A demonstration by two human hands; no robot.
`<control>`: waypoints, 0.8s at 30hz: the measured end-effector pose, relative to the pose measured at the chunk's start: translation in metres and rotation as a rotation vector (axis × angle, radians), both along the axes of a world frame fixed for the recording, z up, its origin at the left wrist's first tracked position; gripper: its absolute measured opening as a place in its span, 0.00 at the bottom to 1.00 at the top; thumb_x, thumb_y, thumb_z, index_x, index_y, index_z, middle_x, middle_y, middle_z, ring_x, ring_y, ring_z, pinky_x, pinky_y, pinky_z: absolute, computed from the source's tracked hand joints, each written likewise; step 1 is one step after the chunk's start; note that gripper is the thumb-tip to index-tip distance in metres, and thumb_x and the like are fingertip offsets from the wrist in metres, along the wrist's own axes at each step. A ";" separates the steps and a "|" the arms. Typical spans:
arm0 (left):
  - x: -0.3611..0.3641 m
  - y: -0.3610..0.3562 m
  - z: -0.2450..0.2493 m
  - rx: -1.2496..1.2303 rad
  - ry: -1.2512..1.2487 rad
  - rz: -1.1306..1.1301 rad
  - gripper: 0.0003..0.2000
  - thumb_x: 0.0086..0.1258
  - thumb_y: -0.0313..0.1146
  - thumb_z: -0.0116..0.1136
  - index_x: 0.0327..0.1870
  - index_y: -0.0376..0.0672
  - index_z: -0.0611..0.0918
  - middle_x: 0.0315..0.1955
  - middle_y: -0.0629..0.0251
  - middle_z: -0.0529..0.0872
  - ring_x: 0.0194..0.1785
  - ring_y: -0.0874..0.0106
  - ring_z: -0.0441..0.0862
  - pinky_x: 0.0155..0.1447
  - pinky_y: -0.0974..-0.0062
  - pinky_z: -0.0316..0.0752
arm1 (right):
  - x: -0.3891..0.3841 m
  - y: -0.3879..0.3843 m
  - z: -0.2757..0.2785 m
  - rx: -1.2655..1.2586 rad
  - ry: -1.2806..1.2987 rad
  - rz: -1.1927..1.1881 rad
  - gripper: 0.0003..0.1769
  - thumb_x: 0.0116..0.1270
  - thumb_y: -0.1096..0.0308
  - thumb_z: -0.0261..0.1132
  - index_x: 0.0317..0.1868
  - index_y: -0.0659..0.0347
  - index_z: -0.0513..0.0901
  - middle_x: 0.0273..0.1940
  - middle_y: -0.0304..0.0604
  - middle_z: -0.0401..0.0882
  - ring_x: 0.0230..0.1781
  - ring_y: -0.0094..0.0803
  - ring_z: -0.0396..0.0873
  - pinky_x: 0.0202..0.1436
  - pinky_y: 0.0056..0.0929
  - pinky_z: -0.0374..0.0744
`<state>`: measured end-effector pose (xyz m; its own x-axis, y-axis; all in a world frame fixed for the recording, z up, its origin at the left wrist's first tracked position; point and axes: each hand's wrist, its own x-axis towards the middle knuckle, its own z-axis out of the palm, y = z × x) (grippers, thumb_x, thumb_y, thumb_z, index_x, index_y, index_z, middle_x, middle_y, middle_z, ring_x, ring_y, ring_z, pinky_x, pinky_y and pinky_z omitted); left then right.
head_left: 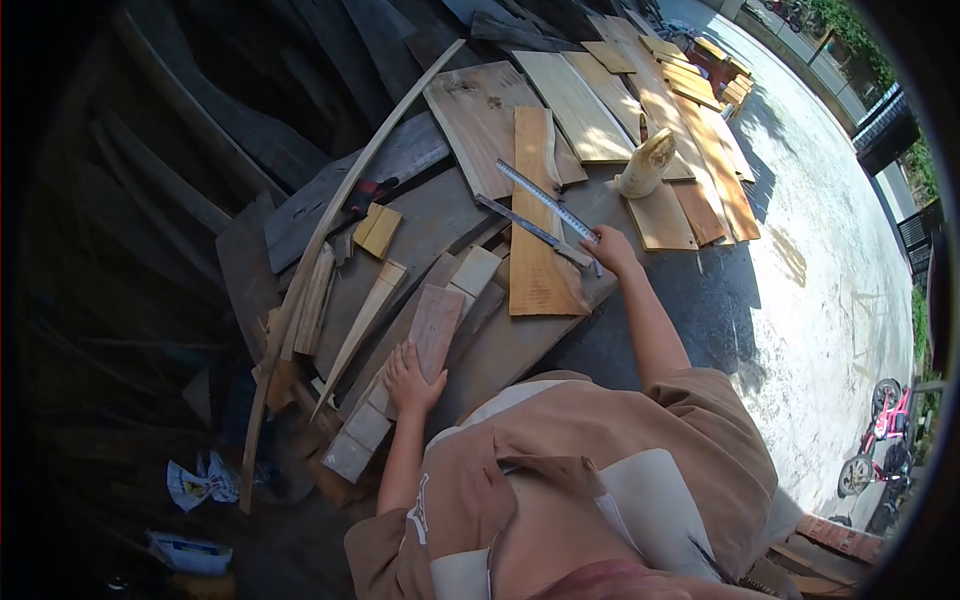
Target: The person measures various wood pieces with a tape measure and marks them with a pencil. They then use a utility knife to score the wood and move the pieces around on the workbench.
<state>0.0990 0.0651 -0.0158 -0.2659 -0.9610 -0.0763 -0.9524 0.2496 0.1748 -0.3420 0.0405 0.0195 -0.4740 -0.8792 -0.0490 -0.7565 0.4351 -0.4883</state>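
Observation:
My left hand (pixel 412 380) lies with its fingers spread on the lower end of a reddish-brown board (pixel 436 325), which rests over a row of pale wood blocks (pixel 358 437). My right hand (pixel 609 248) is closed on the near end of a metal ruler (pixel 545 202), which slants over a yellowish plank (pixel 538 265). Below the ruler, a dark metal bar (pixel 520 220) crosses the same plank, close to my right hand. Left of the plank are a small pair of yellow blocks (pixel 377 231) and a tapered wood piece (pixel 365 315).
A long thin curved strip (pixel 317 240) runs along the left. Several flat boards (pixel 590 110) spread toward the back right, with a pale stump-shaped piece (pixel 647 165) standing on one. Dark planks (pixel 190 90) lean at the back left. A pink bicycle (pixel 882 435) is far right.

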 end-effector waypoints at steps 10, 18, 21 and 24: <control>-0.001 0.001 -0.001 -0.081 0.019 -0.020 0.44 0.45 0.55 0.60 0.65 0.48 0.58 0.60 0.53 0.63 0.63 0.56 0.59 0.62 0.53 0.54 | -0.055 -0.030 -0.015 0.334 0.246 0.117 0.15 0.55 0.58 0.62 0.38 0.60 0.77 0.39 0.50 0.78 0.42 0.46 0.76 0.44 0.40 0.74; -0.001 0.000 -0.001 -0.064 0.010 -0.028 0.43 0.46 0.54 0.60 0.65 0.48 0.57 0.59 0.51 0.63 0.63 0.55 0.59 0.62 0.52 0.53 | -0.036 -0.029 -0.030 0.446 0.232 -0.035 0.15 0.61 0.57 0.55 0.43 0.56 0.76 0.44 0.45 0.77 0.48 0.42 0.74 0.51 0.50 0.68; -0.001 -0.002 -0.002 -0.050 0.019 -0.027 0.43 0.46 0.55 0.60 0.65 0.48 0.57 0.60 0.51 0.62 0.63 0.55 0.58 0.62 0.52 0.53 | -0.036 -0.029 -0.047 0.423 0.178 -0.088 0.15 0.61 0.58 0.54 0.44 0.56 0.75 0.45 0.45 0.77 0.49 0.42 0.74 0.50 0.49 0.68; -0.001 -0.001 -0.002 -0.038 0.009 -0.023 0.43 0.47 0.55 0.59 0.65 0.48 0.57 0.60 0.50 0.61 0.63 0.54 0.58 0.62 0.52 0.52 | -0.031 -0.030 -0.060 0.417 0.137 -0.117 0.15 0.62 0.58 0.53 0.45 0.55 0.75 0.46 0.45 0.76 0.49 0.42 0.74 0.52 0.48 0.68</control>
